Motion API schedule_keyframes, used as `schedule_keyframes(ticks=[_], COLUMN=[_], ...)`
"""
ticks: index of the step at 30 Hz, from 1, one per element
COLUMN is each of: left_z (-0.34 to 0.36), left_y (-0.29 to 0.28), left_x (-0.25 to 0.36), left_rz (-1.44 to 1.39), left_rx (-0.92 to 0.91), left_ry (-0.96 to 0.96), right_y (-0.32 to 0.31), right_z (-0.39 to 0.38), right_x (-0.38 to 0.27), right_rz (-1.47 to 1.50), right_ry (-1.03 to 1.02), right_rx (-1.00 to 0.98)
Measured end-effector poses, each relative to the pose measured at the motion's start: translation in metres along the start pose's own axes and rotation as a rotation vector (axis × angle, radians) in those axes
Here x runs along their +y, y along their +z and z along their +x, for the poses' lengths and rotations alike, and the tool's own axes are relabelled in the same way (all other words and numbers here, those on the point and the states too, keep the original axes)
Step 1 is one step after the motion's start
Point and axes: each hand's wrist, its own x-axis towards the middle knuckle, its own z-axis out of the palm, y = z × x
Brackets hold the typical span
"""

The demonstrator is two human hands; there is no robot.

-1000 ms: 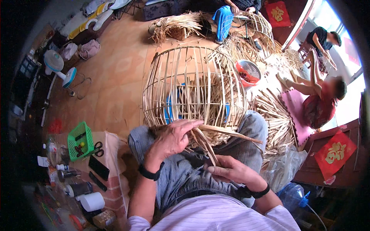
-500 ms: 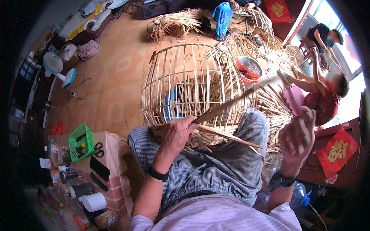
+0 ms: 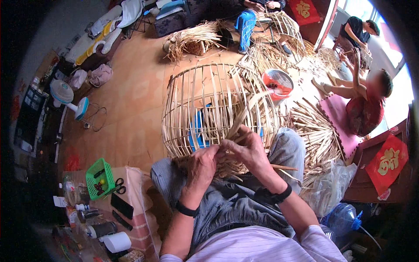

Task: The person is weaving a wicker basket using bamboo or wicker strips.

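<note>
An open lattice basket frame (image 3: 220, 100) of pale split strips lies in front of me, its dense woven end between my knees, with blue material showing through the bars. My left hand (image 3: 203, 166) grips the weave at the near end. My right hand (image 3: 248, 150) is closed on a pale flat strip (image 3: 244, 113) that slants up over the bars, beside my left hand. A few loose ends (image 3: 286, 168) stick out to the right of my hands.
Co-workers sit at the back (image 3: 262, 6) and right (image 3: 362, 113), (image 3: 358, 32), among strip piles (image 3: 310, 135). A red bucket (image 3: 277, 85) stands behind the frame. At left are a fan (image 3: 61, 91) and low table (image 3: 144, 209) with green tray (image 3: 98, 179), scissors and phone.
My right hand went out to the right with a long strip, then came back in beside my left hand. The strip now points more steeply upward. The view has shifted slightly.
</note>
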Motion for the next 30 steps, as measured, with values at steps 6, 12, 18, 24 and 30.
schedule_keyframes(ticks=[6, 12, 18, 24, 30], left_z=[-0.011, -0.032, -0.027, -0.019, -0.017], left_y=[0.003, 0.01, 0.016, 0.015, 0.017], left_x=[0.012, 0.012, 0.027, 0.031, 0.027], left_rz=[0.042, 0.437, 0.788, 0.841, 0.835], left_rx=[0.036, -0.09, -0.099, -0.105, -0.076], left_ry=[0.1, 0.228, 0.219, 0.228, 0.271], right_y=[-0.003, -0.004, -0.015, -0.019, -0.016], right_z=[0.004, 0.014, 0.04, 0.046, 0.027], right_x=[0.008, -0.016, -0.058, -0.057, -0.063], right_rz=[0.078, 0.324, 0.141, -0.365, -0.612], right_ry=[0.064, 0.097, -0.001, -0.202, -0.253], right_rx=[0.143, 0.05, -0.189, -0.243, -0.219])
